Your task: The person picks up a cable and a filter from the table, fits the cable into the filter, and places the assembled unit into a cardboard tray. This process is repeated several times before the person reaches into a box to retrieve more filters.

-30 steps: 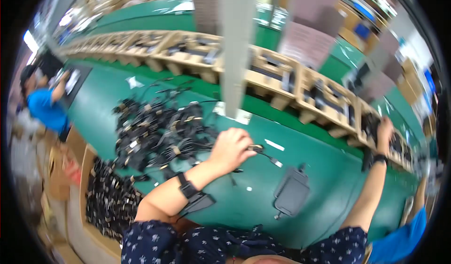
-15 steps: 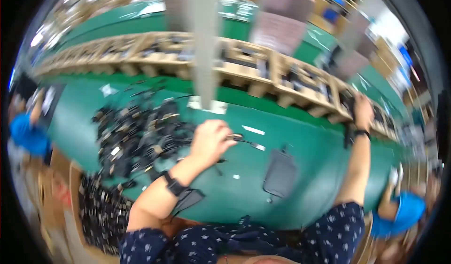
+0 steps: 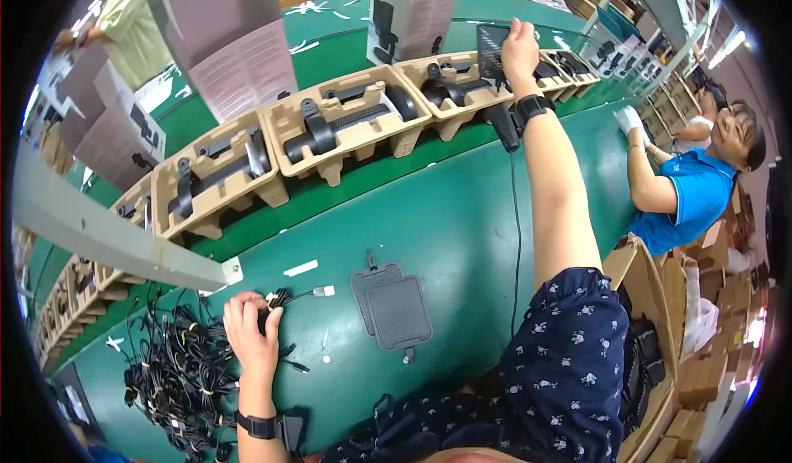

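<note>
My left hand (image 3: pixel 250 329) is closed around a coiled black USB cable (image 3: pixel 280 298), whose light plug sticks out to the right. Beside it spreads a heap of bundled black cables (image 3: pixel 181 364). My right hand (image 3: pixel 520 55) reaches far out and grips the edge of a flat black mesh panel (image 3: pixel 492 51), held upright over a moulded cardboard tray (image 3: pixel 441 125). Two thin black panels with small tabs (image 3: pixel 398 310) lie overlapping on the green table (image 3: pixel 330 224) between my arms.
A row of similar trays (image 3: pixel 338 154) holding black parts runs along the far side, with printed boxes (image 3: pixel 239 59) behind. A grey metal post (image 3: pixel 115 224) stands at left. An open carton (image 3: pixel 652 298) sits at right, near a co-worker in a blue shirt (image 3: pixel 689 195).
My view has swung toward the right. My right hand, earlier down at a tray, is now raised with a mesh panel. The left hand still holds the cable.
</note>
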The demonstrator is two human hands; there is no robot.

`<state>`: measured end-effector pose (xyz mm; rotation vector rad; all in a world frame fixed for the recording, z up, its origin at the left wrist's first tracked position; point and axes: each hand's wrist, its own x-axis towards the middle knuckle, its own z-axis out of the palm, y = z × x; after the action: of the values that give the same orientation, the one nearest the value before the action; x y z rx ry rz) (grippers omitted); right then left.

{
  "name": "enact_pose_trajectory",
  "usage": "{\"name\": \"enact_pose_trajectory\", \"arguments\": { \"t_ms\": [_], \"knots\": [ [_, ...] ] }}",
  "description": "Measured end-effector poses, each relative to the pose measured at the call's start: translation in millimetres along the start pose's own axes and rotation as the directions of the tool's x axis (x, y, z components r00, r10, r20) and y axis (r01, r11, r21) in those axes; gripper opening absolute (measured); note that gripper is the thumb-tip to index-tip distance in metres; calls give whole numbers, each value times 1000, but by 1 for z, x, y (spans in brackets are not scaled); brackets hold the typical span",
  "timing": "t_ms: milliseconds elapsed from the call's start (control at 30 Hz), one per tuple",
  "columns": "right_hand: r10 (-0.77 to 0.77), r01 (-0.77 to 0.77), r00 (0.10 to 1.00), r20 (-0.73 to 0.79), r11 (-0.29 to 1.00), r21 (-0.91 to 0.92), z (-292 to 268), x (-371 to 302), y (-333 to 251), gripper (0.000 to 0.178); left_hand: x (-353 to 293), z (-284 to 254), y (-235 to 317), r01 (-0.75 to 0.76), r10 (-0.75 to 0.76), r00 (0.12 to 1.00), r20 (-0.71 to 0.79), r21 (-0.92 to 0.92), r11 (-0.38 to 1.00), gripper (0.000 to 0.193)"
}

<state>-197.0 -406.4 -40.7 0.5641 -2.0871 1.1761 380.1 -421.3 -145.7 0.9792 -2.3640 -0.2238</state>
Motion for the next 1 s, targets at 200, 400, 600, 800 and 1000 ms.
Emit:
{"name": "enact_pose_trajectory", "arguments": {
  "t_ms": [200,400,600,800,1000],
  "knots": [
    [-151,150,980,127,989,17,19,-5,2,34,1,-2,-6,27,-27,1000,13,25,999,23],
    [-119,145,963,241,985,-93,34,-16,2,33,2,-5,-9,24,-24,1000,3,31,999,22],
    [-535,524,841,80,769,-365,37,-46,1,27,3,-6,-9,38,-38,999,4,17,999,21],
    [-870,653,490,51,405,640,-32,-182,-153,21,0,-11,-18,40,-41,999,-16,-21,999,22],
    [-974,356,-145,172,111,928,-133,-323,-238,62,-9,-6,-23,24,-62,988,-141,-258,966,22]
  ]
}}
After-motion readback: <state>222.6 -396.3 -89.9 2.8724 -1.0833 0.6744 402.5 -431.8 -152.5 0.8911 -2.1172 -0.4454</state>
